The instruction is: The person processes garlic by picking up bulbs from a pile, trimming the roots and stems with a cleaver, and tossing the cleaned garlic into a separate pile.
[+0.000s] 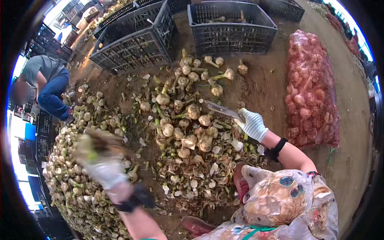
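Note:
My right hand (254, 125), in a striped white glove, is closed around the handle end of a long metal cutting blade (222, 109). The blade points left over a loose heap of garlic bulbs (193, 111) with cut and uncut stems. On the left, my left hand (105, 170), in a pale glove, is smeared by motion. At its fingers is a blurred clump of garlic (96, 147) with greenish and brown parts, above the edge of a large pile of trimmed garlic bulbs (76, 196).
Black plastic crates (233, 38) stand at the back, another crate (136, 48) beside them. A full red mesh sack of bulbs (311, 90) lies to the right. Peelings and stem scraps (196, 172) cover the ground before my shoes (240, 184). A person (48, 84) bends at far left.

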`<state>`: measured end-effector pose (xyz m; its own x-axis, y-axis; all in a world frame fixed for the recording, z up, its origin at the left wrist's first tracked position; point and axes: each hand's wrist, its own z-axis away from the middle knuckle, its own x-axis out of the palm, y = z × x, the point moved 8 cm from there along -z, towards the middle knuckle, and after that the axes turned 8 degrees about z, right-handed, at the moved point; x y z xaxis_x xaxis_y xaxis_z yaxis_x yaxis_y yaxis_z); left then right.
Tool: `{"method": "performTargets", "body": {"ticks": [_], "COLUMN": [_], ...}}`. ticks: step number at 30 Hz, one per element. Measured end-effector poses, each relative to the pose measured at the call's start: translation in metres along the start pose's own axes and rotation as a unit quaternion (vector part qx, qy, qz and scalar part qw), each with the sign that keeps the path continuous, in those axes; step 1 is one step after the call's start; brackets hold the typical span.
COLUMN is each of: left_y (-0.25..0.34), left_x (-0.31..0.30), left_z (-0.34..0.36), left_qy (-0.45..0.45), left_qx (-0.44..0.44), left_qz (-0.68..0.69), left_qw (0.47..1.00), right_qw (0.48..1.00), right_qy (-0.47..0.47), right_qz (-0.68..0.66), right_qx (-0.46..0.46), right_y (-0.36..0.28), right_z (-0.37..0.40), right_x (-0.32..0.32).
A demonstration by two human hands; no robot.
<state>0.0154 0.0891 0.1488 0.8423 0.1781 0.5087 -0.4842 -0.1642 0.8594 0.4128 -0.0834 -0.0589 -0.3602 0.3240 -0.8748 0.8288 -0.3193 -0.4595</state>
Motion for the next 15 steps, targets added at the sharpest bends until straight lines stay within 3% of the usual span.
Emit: {"method": "performTargets", "body": {"ticks": [2,4,5,6,7,8,10,11,12,13,14,15], "left_y": [0.031,0.027,0.003,-0.019,-0.037,-0.063,-0.105,-0.122,-0.140,-0.180,-0.167,-0.183], "left_x": [-0.098,-0.050,-0.054,-0.084,-0.096,-0.097,-0.093,-0.095,-0.104,-0.139,-0.116,-0.134], "left_z": [-0.092,-0.028,-0.023,-0.016,0.000,0.022,0.062,0.080,0.095,0.108,0.111,0.116], "left_qy": [0.068,0.143,-0.117,0.045,0.067,0.024,-0.080,-0.114,-0.126,-0.072,-0.119,-0.109], "left_qx": [-0.017,-0.014,-0.108,-0.075,-0.093,-0.143,-0.237,-0.273,-0.308,-0.398,-0.341,-0.381], "left_qz": [0.181,0.160,0.136,0.061,0.008,-0.029,-0.095,-0.116,-0.122,-0.086,-0.128,-0.251], "left_qw": [0.981,0.977,0.978,0.994,0.993,0.989,0.964,0.948,0.935,0.910,0.924,0.883], "right_qw": [0.999,0.996,0.993,0.989,0.986,0.982,0.977,0.973,0.967,0.962,0.955,0.947], "right_qy": [-0.026,-0.072,-0.092,-0.097,-0.124,-0.151,-0.116,-0.159,-0.199,-0.231,-0.263,-0.293], "right_qz": [0.006,-0.025,-0.023,-0.028,-0.020,-0.013,0.030,0.037,0.050,0.062,0.077,0.095], "right_qx": [-0.022,-0.046,-0.070,-0.104,-0.106,-0.112,-0.175,-0.164,-0.148,-0.135,-0.116,-0.091], "right_y": [-0.031,-0.055,-0.056,-0.065,-0.078,-0.090,-0.090,-0.087,-0.088,-0.093,-0.093,-0.088], "right_z": [-0.021,-0.038,-0.045,-0.050,-0.056,-0.058,-0.055,-0.055,-0.056,-0.061,-0.063,-0.063], "right_x": [-0.012,-0.003,0.019,0.033,0.042,0.052,0.095,0.108,0.115,0.118,0.117,0.116]}}
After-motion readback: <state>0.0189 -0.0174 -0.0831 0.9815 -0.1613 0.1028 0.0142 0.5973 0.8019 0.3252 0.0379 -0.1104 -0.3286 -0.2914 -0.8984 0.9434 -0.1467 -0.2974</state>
